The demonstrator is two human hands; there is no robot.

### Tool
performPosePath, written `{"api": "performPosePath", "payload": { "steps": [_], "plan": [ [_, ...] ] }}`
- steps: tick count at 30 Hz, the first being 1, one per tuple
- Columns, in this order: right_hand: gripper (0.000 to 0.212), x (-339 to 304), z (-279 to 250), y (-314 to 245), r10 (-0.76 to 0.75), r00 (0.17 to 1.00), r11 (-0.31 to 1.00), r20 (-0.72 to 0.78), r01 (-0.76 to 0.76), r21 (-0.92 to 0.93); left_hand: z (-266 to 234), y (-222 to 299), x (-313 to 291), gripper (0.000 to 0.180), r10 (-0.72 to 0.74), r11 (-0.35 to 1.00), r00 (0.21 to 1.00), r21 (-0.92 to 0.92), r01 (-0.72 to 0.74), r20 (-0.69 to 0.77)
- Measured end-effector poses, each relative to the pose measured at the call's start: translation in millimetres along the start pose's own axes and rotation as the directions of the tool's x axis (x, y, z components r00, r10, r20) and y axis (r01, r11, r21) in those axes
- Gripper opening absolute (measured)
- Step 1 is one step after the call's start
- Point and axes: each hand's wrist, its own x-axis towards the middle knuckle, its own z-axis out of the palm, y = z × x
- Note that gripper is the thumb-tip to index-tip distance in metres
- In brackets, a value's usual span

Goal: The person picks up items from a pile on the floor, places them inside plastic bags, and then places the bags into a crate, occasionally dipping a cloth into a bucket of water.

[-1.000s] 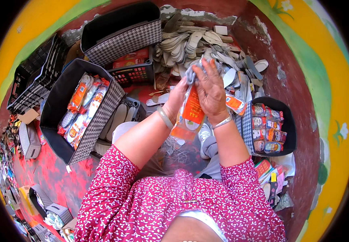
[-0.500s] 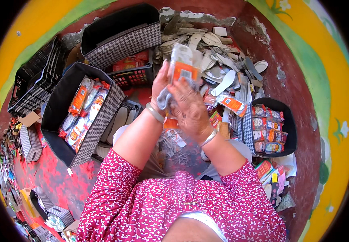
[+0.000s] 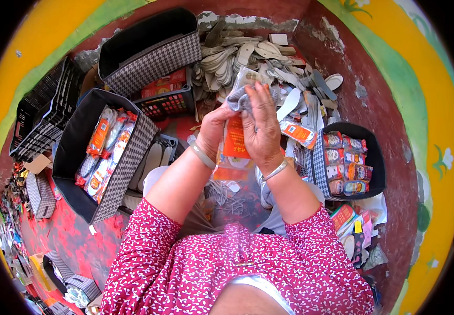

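In front of me both hands hold a clear plastic packet [image 3: 236, 140] with an orange label and grey, soft-looking cloth at its upper end. My left hand [image 3: 214, 127] grips the packet's left side, its fingers partly hidden behind it. The fingers of my right hand [image 3: 262, 128] lie long and close together across the grey cloth, pressing the packet from the right. The packet's lower end hangs down clear and see-through between my wrists. What exactly the grey cloth is, I cannot make out.
To the left stands a houndstooth bin [image 3: 127, 165] with orange-labelled packets; a smaller bin [image 3: 318, 163] at right holds rows of them. Pale insoles [image 3: 221, 65] heap up at the back. Another packet [image 3: 298, 133] lies right of my hands. Thin strips [image 3: 227, 199] litter the floor below.
The packet has turned and come lower, so its orange label now hangs below my hands. My right hand has moved up over the grey cloth, fingers pointing up.
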Motion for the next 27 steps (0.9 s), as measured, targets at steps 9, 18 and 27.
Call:
{"api": "performPosePath", "payload": {
  "steps": [9,18,27],
  "plan": [
    [0.036,20,-29,22,0.209,0.978,0.956,-0.011,-0.202,0.212,-5,-25,2,0.064,-0.153,0.961,0.988,0.233,0.147,0.008],
    [0.030,22,-31,40,0.292,0.956,0.923,-0.029,-0.273,0.271,10,-25,-3,0.062,-0.210,0.794,0.976,0.592,0.138,0.054],
    [0.038,0,-1,6,-0.021,0.999,0.997,0.049,0.018,0.072,-15,6,5,0.056,0.059,0.998,0.997,0.033,-0.061,0.047]
  ]
}}
